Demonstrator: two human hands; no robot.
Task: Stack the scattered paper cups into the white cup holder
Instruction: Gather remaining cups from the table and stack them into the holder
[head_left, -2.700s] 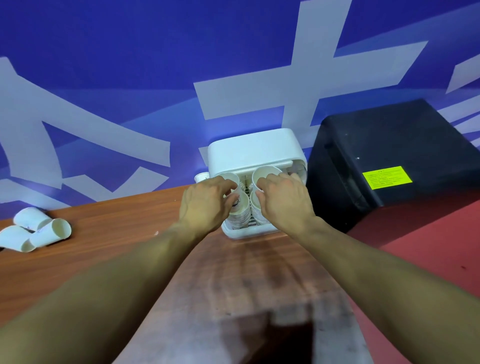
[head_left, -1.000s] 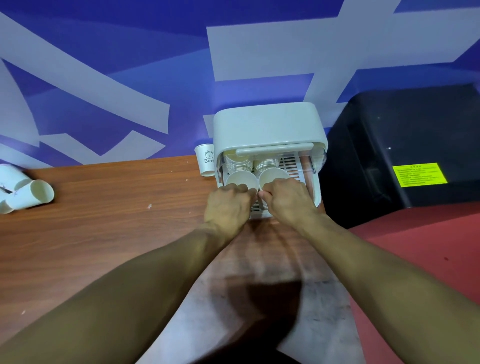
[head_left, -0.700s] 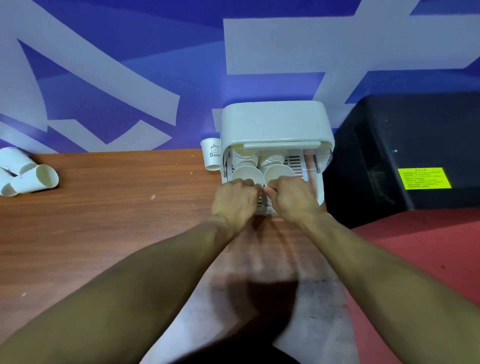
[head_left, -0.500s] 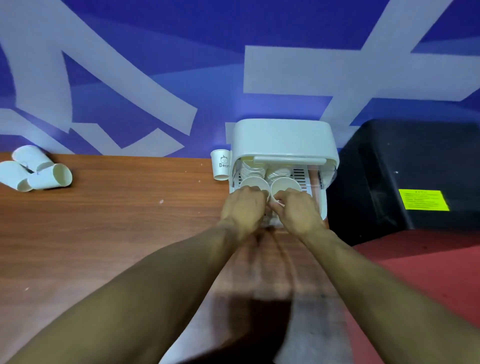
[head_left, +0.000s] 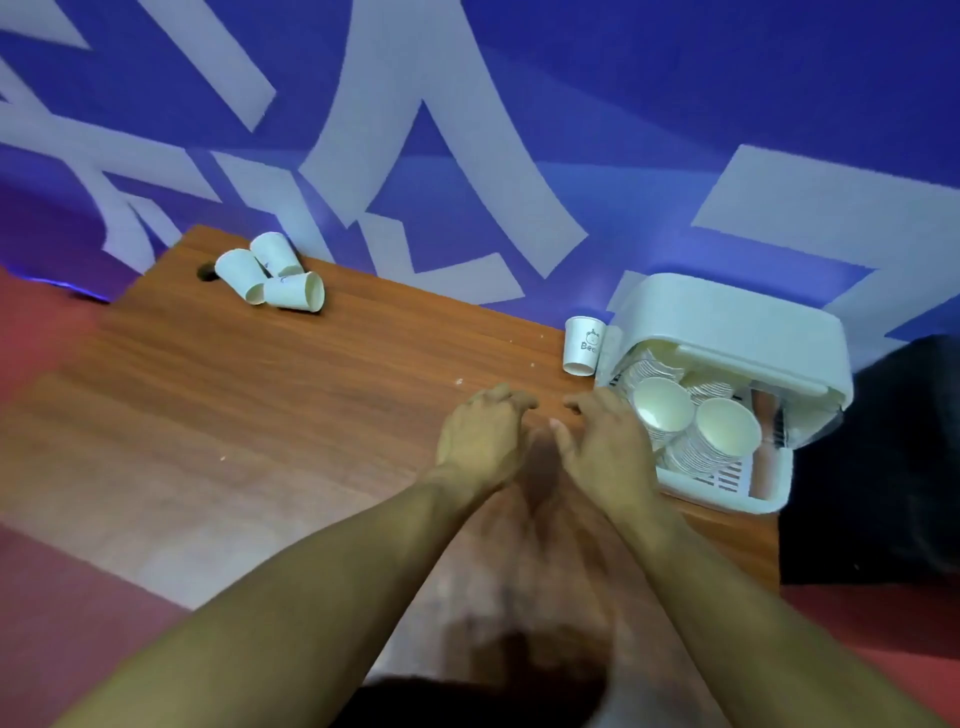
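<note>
Hidden: the lid of the holder (head_left: 727, 332) covers the rear stacks; the print on the upright cup (head_left: 583, 345) is cut off.
Left hand (head_left: 483, 434): empty, fingers loosely bent.
Right hand (head_left: 605, 449): empty, fingers relaxed, beside the holder.
Loose cups (head_left: 270, 280): three, smooth and tapered, lying on their sides at the far corner of the woodgrain table (head_left: 311, 389).
Stacks (head_left: 727, 431): ridged rims, inside the holder.

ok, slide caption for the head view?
Left hand and right hand empty beside the white cup holder; three paper cups lie unstacked.

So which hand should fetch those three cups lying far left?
Probably left: the left hand is empty and nearer the cups; the right hand hangs by the holder.
</note>
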